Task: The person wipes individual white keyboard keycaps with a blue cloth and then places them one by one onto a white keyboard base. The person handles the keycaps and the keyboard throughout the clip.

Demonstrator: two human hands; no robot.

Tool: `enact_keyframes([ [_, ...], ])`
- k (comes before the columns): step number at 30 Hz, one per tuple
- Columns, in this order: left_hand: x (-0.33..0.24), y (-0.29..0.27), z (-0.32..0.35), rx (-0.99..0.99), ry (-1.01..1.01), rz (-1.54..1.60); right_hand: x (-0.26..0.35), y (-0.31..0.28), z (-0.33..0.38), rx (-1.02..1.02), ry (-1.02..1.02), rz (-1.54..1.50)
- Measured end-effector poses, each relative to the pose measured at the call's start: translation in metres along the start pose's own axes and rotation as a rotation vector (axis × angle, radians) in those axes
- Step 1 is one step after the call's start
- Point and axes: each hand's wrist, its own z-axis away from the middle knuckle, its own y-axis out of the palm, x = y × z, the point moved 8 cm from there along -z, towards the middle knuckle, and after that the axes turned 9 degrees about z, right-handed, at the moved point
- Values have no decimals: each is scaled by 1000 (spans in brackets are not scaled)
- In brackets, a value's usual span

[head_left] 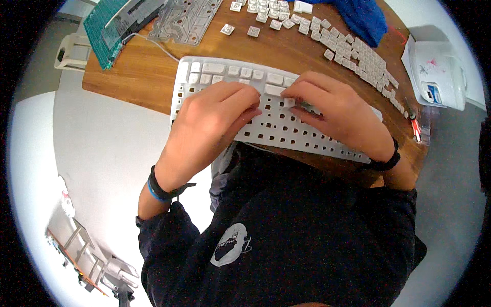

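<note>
Keyboard: the white keyboard housing (276, 130) lies on the wooden surface (128, 84) in front of the person, keycaps (214, 68) seated along its upper rows, square holes showing below.
Near edge: the housing's lower-left corner reaches the surface's edge; toward the right, a narrow wood strip shows in front of it.
Room behind: a band of wood separates the housing from the loose keycaps (368, 61), which curve away to the right.
Left room: wood stretches from the housing toward the green mat (95, 43).
Right edge: a red-and-black screwdriver (415, 125) lies near it, well apart from the housing.
Left hand (209, 110): palm down over the housing, wrist low, fingers bent together; grip cannot be told.
Right hand (342, 110): angled inward, index finger and thumb parted above the holes; whether they pinch anything is unclear.
</note>
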Motion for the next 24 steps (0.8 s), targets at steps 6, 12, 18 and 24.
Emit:
enact_keyframes([
  [6, 6, 2, 2, -17, -12, 17, -7, 6, 2, 38, 4, -65],
  [12, 9, 0, 0, -8, -66, 31, 1, 6, -3, 24, -64, -40],
  [18, 11, 1, 0, -48, -87, 86, 2, 4, -6, -43, -49, -6],
  [24, 11, 3, -1, -49, -81, 87, 0, 8, -8, -27, -55, -14],
])
